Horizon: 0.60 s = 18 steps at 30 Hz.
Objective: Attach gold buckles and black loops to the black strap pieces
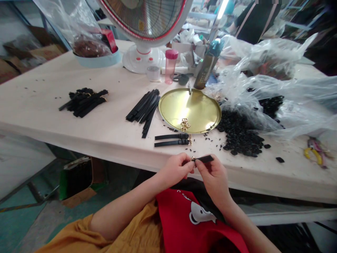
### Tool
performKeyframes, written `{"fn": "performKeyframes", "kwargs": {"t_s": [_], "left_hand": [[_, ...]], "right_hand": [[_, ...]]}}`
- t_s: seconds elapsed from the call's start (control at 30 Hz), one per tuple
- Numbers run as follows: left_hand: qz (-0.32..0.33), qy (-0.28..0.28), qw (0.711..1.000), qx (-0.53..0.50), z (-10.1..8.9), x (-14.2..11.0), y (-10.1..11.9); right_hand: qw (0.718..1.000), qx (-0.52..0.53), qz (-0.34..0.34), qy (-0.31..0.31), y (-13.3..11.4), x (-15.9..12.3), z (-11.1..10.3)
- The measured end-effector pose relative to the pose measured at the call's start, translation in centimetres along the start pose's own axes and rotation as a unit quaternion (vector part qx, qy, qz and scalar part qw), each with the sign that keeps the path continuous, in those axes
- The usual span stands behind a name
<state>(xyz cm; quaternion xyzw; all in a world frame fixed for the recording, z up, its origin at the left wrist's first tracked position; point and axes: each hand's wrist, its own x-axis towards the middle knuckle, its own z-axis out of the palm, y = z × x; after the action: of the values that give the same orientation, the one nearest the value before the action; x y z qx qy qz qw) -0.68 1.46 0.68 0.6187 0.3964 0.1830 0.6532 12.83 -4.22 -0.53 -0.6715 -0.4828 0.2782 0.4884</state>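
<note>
Head view:
- A black strap [206, 159] with a gold buckle [193, 159] is gripped between the fingers of the left hand [212, 171] and right hand [181, 168], at the table's [105, 130] near edge.
- Two buckled straps [171, 140] are laid just beyond.
- Gold buckles [185, 124] are held in a round tray [191, 105] behind those.
- A fan [143, 58] is placed farther back.

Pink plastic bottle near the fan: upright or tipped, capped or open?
Upright and capped: the translucent pink plastic bottle stands on its base, its darker pink lid seated on top.
</note>
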Motion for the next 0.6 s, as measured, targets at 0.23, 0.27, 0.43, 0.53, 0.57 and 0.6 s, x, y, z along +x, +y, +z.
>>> {"fn": "performKeyframes", "kwargs": {"t_s": [0.23,0.27,0.43,0.53,0.57,0.6], "left_hand": [[0.001,-0.01,1.0,0.007,-0.4,0.7,-0.3],[-0.005,-0.003,1.0,0.001,-0.5,1.1,-0.5],[0.003,-0.01,0.999,-0.032,-0.2,2.8,-0.9],[0.015,-0.055,0.997,0.051,-0.2,3.4,-0.8],[0.011,-0.056,0.995,0.08,-0.2,3.6,-0.8],[0.003,-0.051,0.994,0.099,-0.2,3.9,-0.7]], "right_hand": [[0.995,0.076,0.042,-0.045,0.3,0.5,0.3],[0.995,0.077,0.038,-0.047,0.4,0.5,0.4],[0.994,0.03,0.008,-0.108,1.0,1.1,-0.9],[0.991,-0.068,-0.017,-0.114,2.6,3.1,-3.7],[0.989,-0.125,-0.025,-0.08,3.4,4.0,-4.9],[0.98,-0.195,-0.035,-0.033,4.2,5.0,-6.0]]}}
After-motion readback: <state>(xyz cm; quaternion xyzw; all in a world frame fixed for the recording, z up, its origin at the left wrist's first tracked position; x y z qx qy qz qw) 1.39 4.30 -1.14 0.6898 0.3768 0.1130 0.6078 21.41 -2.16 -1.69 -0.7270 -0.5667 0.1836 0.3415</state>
